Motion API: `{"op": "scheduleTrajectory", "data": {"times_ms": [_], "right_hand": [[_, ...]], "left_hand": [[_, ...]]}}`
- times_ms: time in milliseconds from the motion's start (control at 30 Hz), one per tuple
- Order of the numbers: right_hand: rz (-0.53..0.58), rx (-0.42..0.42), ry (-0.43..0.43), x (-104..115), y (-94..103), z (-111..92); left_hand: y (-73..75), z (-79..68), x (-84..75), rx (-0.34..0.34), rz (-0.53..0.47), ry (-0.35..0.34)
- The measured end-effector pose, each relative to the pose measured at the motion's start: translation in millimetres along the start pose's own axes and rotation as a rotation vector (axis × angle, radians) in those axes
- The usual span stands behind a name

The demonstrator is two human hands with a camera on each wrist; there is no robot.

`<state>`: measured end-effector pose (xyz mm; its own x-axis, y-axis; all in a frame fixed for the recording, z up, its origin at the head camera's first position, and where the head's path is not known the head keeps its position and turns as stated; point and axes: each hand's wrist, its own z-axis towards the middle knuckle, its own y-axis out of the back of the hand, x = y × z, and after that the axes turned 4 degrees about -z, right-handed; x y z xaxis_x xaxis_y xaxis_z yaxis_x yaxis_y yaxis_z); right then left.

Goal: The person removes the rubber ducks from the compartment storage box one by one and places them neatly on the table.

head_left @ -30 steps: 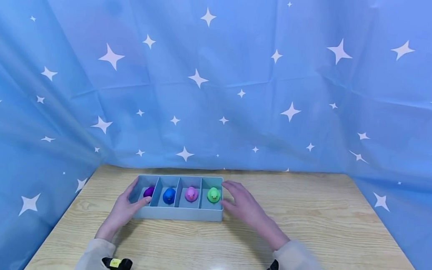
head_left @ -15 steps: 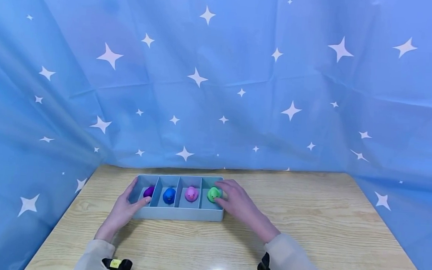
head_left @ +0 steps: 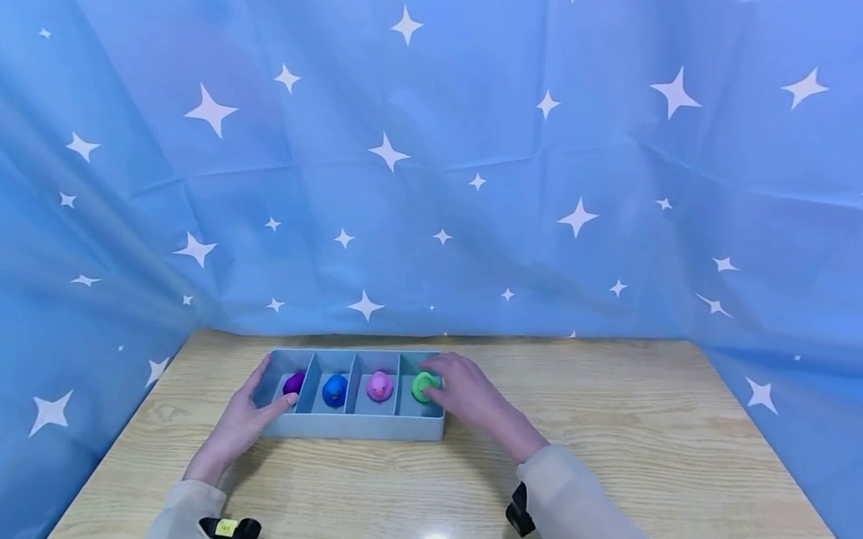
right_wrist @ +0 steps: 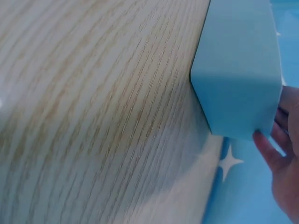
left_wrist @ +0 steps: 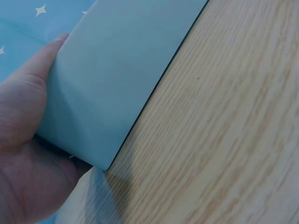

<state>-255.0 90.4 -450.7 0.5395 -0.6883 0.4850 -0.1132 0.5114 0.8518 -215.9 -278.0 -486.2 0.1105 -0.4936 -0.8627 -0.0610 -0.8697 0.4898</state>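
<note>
A grey-blue box [head_left: 360, 426] with several compartments stands on the table, a small toy duck in each. My left hand [head_left: 240, 423] grips its left end, with the thumb over the front rim near a purple duck [head_left: 293, 383]. In the left wrist view the left hand [left_wrist: 23, 121] wraps round the box's corner. Reaching over the right end wall, my right hand [head_left: 471, 393] has thumb and fingers around a green duck [head_left: 421, 387] in the rightmost compartment. The box side hides these fingertips in the right wrist view. A blue duck [head_left: 334, 390] and a pink duck [head_left: 380, 386] sit between.
The wood-grain table [head_left: 355, 498] spreads in front of the box and to its right. Behind and at both sides hangs a blue cloth [head_left: 460, 288] with white stars.
My right hand has moved left from the box's right end wall, over the rim, to the green duck. The left hand keeps its hold on the box.
</note>
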Motion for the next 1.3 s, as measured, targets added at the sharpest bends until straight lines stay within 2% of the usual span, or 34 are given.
{"op": "scheduleTrajectory", "data": {"times_ms": [167,433,533,733,1100,1300], "right_hand": [[0.020,-0.023,-0.025,1.3,-0.4,1.5],[0.014,-0.081,-0.020,3.4,-2.7,2.8],[0.023,-0.075,-0.018,5.0,-3.3,3.8],[-0.003,-0.014,0.016,6.8,-4.7,8.3],[-0.110,0.178,0.047,4.6,7.9,22.9],[-0.165,0.208,0.040,3.9,3.8,26.2]], "left_hand": [[-0.6,0.9,0.4,-0.007,-0.001,-0.025],[0.3,1.1,1.5,-0.006,0.006,-0.006],[0.5,0.6,1.3,-0.008,0.007,-0.003],[0.5,1.0,1.3,-0.003,-0.008,0.002],[0.7,2.1,1.8,-0.002,-0.019,-0.003],[0.7,1.8,2.1,-0.003,-0.024,0.001]]}}
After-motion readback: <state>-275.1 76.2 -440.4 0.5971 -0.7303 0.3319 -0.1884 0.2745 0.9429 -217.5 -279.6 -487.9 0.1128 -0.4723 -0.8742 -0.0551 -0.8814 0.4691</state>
